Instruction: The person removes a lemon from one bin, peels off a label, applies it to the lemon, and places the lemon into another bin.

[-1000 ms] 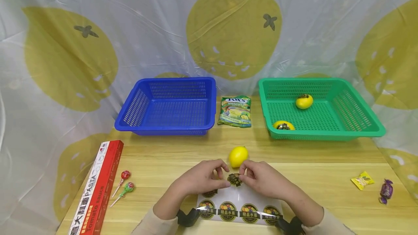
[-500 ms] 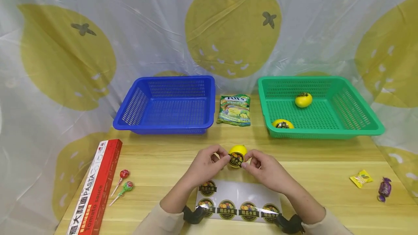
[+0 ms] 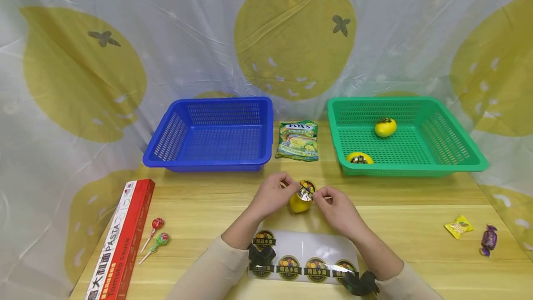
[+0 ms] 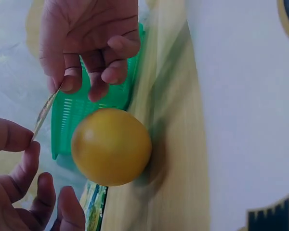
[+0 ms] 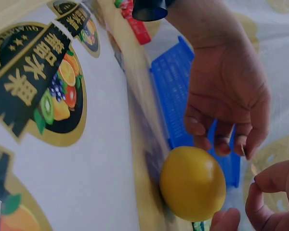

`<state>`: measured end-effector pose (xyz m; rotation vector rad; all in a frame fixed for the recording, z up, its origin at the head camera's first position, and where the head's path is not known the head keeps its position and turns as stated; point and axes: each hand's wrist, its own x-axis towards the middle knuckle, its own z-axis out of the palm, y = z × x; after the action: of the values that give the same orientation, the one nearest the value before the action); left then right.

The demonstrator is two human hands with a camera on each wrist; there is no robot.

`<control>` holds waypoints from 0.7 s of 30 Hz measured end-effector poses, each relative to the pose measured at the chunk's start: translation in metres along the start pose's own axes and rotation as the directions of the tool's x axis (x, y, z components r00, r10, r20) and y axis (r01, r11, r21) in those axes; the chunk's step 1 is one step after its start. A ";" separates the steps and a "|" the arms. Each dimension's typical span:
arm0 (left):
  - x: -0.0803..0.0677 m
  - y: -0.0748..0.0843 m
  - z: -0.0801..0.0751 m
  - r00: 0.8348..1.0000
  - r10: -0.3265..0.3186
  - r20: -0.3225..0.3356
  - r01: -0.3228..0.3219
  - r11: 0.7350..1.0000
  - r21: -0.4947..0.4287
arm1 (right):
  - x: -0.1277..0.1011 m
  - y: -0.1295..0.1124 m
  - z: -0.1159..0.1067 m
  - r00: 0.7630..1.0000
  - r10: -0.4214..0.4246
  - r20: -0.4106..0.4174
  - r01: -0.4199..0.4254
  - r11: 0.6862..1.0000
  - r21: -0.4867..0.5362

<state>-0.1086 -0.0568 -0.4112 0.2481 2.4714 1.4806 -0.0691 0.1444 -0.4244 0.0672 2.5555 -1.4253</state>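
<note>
A round black and gold fruit sticker (image 3: 306, 190) is stretched between my hands, glossy with glare. My left hand (image 3: 275, 196) pinches its left edge with thumb and forefinger; my right hand (image 3: 339, 212) pinches the right edge. In the head view the sticker overlaps the upper part of a yellow lemon (image 3: 300, 205) on the table. The left wrist view shows the sticker (image 4: 45, 114) nearly edge-on, held off the lemon (image 4: 111, 147), which neither hand grips. Nearer the body lies the white sticker sheet (image 3: 308, 244), with several stickers along its front and left; a wrist strap covers one partly.
At the back left stands a blue basket (image 3: 266, 159); at the back right a green basket (image 3: 416, 168) contains two stickered lemons. Between them lies a green candy bag (image 3: 297, 141). A red pasta box (image 3: 132, 240) and two lollipops (image 3: 157, 233) lie left; two wrapped candies (image 3: 459, 227) lie right.
Both hands have moved from the sheet's upper edge away from the body to the lemon, carrying the sticker. It has come off the sheet and now tilts with glare on it.
</note>
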 end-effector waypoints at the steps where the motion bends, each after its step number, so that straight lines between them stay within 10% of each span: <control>1: 0.003 0.000 0.001 1.000 -0.007 -0.001 0.007 1.000 0.009 | 0.002 0.001 0.000 1.000 0.012 -0.002 -0.012 1.000 -0.007; 21: 0.017 -0.018 0.008 0.977 -0.164 0.136 0.189 0.963 -0.194 | 0.016 0.008 0.006 0.982 0.124 0.142 -0.156 0.959 0.238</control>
<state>-0.1230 -0.0541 -0.4323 0.0714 2.1656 1.5803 -0.0829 0.1424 -0.4381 0.1880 2.2138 -1.6296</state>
